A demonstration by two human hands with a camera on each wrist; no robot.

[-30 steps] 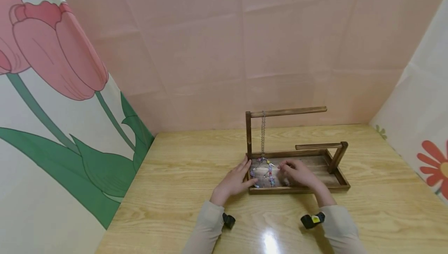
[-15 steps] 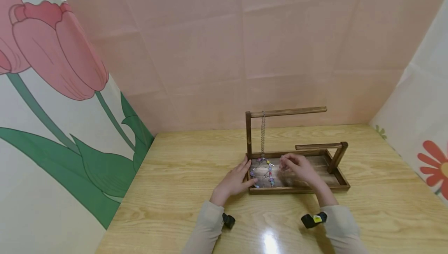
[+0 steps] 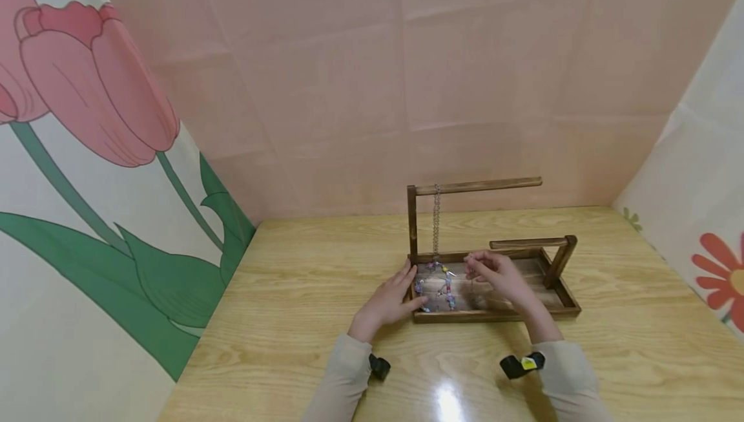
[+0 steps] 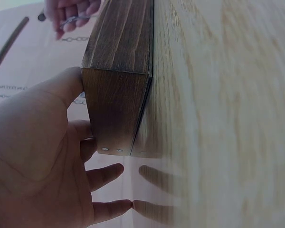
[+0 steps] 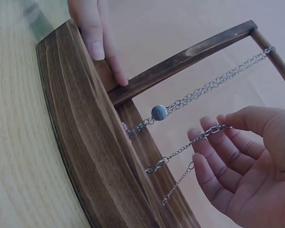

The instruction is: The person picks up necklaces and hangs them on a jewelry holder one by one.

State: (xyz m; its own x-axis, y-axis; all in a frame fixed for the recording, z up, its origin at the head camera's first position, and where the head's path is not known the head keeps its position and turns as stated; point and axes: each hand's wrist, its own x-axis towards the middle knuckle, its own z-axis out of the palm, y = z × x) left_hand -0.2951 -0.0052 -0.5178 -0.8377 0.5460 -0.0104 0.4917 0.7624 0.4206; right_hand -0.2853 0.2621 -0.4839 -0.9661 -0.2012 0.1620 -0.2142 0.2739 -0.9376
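Note:
My left hand rests on the left end of a dark wooden tray, thumb over the front rim and fingers along the left side. Between thumb and index finger my right hand pinches one end of a thin silver chain. In the right wrist view the chain slants down toward the tray; a second strand passes near the little finger. The chain's lower part is hidden behind the front wall. A colorful beaded chain with small charms lies in the tray's left part.
From the tall wooden bar at the back left hangs a doubled silver chain necklace, with a round grey-blue bead low on it. A shorter bar juts leftward from a post at the tray's right end.
My right hand has lifted and moved slightly right, away from the beaded chain, with the thin chain in its fingers. The left hand has stayed on the tray.

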